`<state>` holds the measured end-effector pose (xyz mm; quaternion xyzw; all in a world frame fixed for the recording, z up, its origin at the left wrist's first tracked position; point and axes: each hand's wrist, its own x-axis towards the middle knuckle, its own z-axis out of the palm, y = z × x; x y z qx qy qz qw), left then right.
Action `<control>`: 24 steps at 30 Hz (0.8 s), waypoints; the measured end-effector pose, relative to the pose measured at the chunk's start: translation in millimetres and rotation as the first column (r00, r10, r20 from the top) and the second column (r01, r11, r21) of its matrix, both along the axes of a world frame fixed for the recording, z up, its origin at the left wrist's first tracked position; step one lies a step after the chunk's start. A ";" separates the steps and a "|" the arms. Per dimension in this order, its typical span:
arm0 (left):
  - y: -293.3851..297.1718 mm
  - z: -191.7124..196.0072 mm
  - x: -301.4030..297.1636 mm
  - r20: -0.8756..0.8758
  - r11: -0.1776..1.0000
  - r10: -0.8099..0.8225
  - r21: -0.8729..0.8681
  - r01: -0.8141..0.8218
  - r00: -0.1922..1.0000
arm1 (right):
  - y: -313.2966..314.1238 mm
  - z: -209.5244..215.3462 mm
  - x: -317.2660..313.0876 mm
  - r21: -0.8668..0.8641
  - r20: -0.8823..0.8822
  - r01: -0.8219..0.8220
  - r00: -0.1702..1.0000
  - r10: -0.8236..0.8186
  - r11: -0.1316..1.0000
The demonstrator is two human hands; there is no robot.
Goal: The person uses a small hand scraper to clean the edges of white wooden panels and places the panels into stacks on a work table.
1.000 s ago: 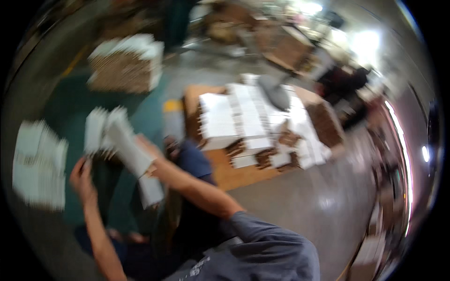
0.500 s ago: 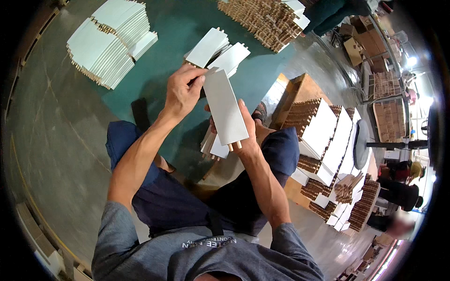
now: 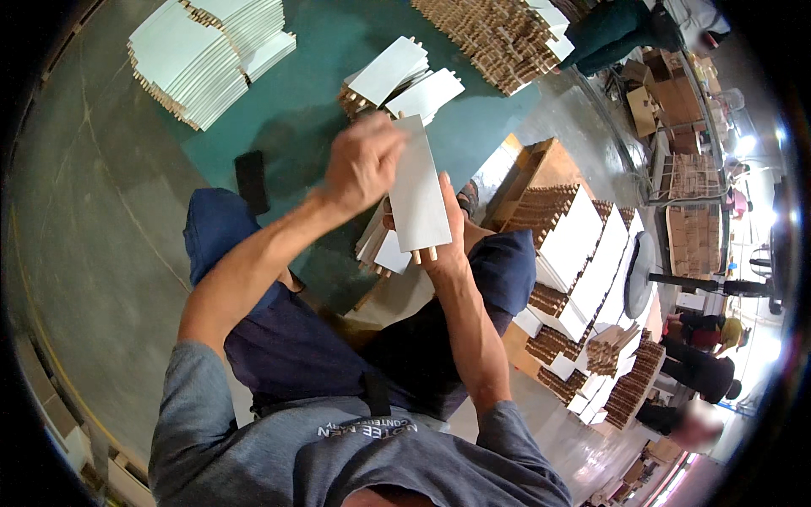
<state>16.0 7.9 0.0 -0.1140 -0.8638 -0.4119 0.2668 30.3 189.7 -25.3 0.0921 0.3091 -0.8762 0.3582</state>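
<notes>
Right hand (image 3: 446, 241) supports white panel (image 3: 418, 188) from beneath, dowel pegs (image 3: 424, 253) pointing toward the body; left hand (image 3: 363, 162) clamps its top edge, steadying it above the green floor mat (image 3: 312, 101).

The person wears a grey short-sleeved T-shirt (image 3: 253, 439) with a line of pale lettering across the chest at six o'clock. Dark navy trousers (image 3: 287, 338) cover both legs, running up toward ten and three o'clock. Both forearms are bare, and a sandal (image 3: 467, 199) shows near the centre.
</notes>
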 end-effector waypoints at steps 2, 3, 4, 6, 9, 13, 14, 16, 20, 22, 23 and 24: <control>-5.7 3.5 -5.0 -0.003 0.997 -0.002 0.082 0.002 1.000 | -3.1 1.3 1.7 0.033 -0.052 -0.011 0.999 0.013 0.999; -4.6 4.9 -3.6 0.016 0.996 -0.023 0.086 0.021 1.000 | -3.4 2.1 0.8 0.051 -0.081 -0.012 0.997 0.016 0.999; 1.6 5.3 1.3 -0.038 0.992 -0.067 0.101 0.071 0.997 | -1.2 0.4 -1.6 0.000 -0.035 0.022 0.999 -0.022 1.000; 18.1 2.2 15.0 -0.137 0.976 -0.153 0.132 0.171 0.979 | 2.8 -1.3 -2.9 -0.089 0.072 0.099 0.993 -0.093 0.991; 3.4 2.5 4.4 -0.056 0.998 -0.030 0.056 0.033 0.998 | -3.9 18.9 2.8 0.133 0.039 0.053 0.998 -0.058 0.990; 3.5 2.7 6.0 -0.117 0.992 -0.115 0.035 0.120 0.986 | -2.0 14.1 0.0 0.087 0.005 0.043 0.999 -0.044 0.995; 18.1 3.0 16.3 -0.093 0.972 -0.185 0.129 0.196 0.978 | 1.7 8.2 -0.8 0.037 0.014 0.068 0.998 -0.069 0.997; 18.9 1.6 13.1 -0.116 0.978 -0.178 0.089 0.189 0.977 | 9.5 0.7 -2.9 -0.014 -0.009 0.077 0.997 -0.077 0.997; 14.0 6.3 18.2 -0.043 0.983 -0.172 0.055 0.174 0.984 | 5.2 5.0 -1.8 -0.056 0.066 0.079 0.995 -0.075 0.995; 32.7 3.2 28.3 -0.166 0.956 -0.258 0.097 0.276 0.952 | 1.1 7.0 -8.4 -0.020 0.097 0.119 0.988 -0.116 0.993; 36.0 3.9 31.0 -0.164 0.958 -0.257 0.087 0.274 0.952 | -0.2 12.7 -5.7 0.045 0.083 0.124 0.988 -0.128 0.991; 38.0 5.3 33.2 -0.161 0.959 -0.256 0.077 0.271 0.953 | 0.4 15.2 -3.7 0.110 0.069 0.130 0.988 -0.138 0.985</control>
